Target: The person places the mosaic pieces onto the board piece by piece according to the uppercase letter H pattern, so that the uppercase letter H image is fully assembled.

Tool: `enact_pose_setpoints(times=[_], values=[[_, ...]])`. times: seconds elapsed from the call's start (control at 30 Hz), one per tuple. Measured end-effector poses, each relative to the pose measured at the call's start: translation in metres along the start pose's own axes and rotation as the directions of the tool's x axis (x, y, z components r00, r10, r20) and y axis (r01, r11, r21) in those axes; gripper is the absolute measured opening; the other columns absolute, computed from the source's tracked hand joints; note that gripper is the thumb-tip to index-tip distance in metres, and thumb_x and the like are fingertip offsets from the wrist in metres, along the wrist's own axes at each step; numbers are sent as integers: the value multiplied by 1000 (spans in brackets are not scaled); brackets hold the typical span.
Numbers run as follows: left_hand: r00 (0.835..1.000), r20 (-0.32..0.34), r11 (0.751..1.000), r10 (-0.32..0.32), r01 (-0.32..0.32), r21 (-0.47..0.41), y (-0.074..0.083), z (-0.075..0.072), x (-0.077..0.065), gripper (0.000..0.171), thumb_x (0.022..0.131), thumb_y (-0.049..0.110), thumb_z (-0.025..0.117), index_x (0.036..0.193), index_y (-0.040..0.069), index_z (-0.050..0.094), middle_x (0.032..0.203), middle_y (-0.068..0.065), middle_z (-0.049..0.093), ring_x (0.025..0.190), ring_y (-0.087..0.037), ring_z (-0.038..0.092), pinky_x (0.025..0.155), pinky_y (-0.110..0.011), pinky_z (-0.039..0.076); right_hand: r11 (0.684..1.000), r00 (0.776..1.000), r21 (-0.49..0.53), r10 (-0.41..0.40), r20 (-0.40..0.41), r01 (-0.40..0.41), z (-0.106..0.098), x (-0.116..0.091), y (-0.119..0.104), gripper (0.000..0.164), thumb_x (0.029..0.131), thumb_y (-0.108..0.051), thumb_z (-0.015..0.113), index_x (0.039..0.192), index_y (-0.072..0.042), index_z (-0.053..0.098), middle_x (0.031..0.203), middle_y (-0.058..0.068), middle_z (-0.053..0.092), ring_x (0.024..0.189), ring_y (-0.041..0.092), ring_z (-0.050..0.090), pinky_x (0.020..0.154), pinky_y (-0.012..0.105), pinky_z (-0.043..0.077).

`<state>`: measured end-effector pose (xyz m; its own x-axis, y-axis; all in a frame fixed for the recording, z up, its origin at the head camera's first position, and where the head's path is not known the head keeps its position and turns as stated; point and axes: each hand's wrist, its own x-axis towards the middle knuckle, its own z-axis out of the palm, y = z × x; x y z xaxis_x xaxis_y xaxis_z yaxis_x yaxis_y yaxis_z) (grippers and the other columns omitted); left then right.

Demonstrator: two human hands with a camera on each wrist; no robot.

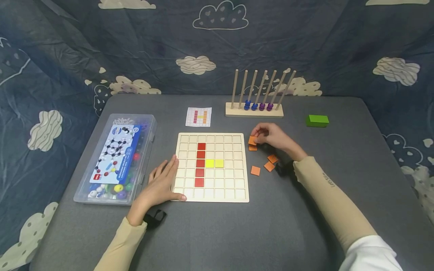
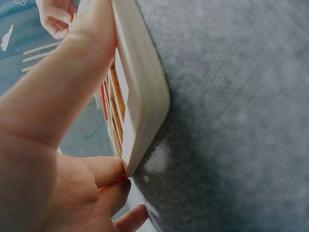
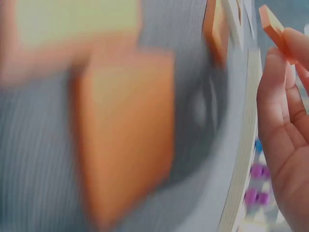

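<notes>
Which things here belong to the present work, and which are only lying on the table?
In use:
grid board, left hand on it
red tiles
yellow tiles
orange tiles, one in the right hand
pattern card, probably the model

Lying about, apparently:
plastic box
peg rack
green block

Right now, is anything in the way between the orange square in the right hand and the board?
Nothing visible: only bare grey table lies between the orange square held by the right hand and the board. The left hand rests at the board's other side.
</notes>
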<state>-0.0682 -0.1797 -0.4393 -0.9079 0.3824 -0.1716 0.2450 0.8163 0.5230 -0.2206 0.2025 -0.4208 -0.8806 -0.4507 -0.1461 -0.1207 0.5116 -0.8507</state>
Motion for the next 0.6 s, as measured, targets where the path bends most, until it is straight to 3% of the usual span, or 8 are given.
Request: enact_pose_setpoints(times=[0.1, 0.3, 0.6], values=[[1000, -1, 1000, -1, 1, 2, 0, 0, 0, 120, 67, 43, 84, 149, -8, 13, 157, -21, 5, 139, -47, 9, 104, -65, 7, 999, 998, -3, -44, 39, 44, 15, 9, -10, 13, 87, 3, 63, 100, 5, 63, 89, 15, 60, 73, 21, 55, 66, 33, 47], [1000, -2, 1000, -2, 2, -2, -1, 1, 0, 120, 67, 42, 84, 149, -8, 13, 157, -21, 5, 139, -47, 9, 104, -64, 7, 995, 995, -74, -55, 79, 61, 41, 25, -28, 11, 85, 0, 66, 96, -1, 66, 86, 10, 62, 69, 22, 53, 60, 32, 43], [1000, -3, 1000, 0, 0, -1, -1, 1, 0, 120, 67, 41, 85, 149, -8, 13, 157, -21, 5, 138, -47, 9, 104, -64, 7, 971, 996, -231, -45, 79, 62, 62, 38, -40, 9, 81, 2, 64, 87, -4, 66, 75, 6, 61, 63, 18, 51, 57, 29, 40]])
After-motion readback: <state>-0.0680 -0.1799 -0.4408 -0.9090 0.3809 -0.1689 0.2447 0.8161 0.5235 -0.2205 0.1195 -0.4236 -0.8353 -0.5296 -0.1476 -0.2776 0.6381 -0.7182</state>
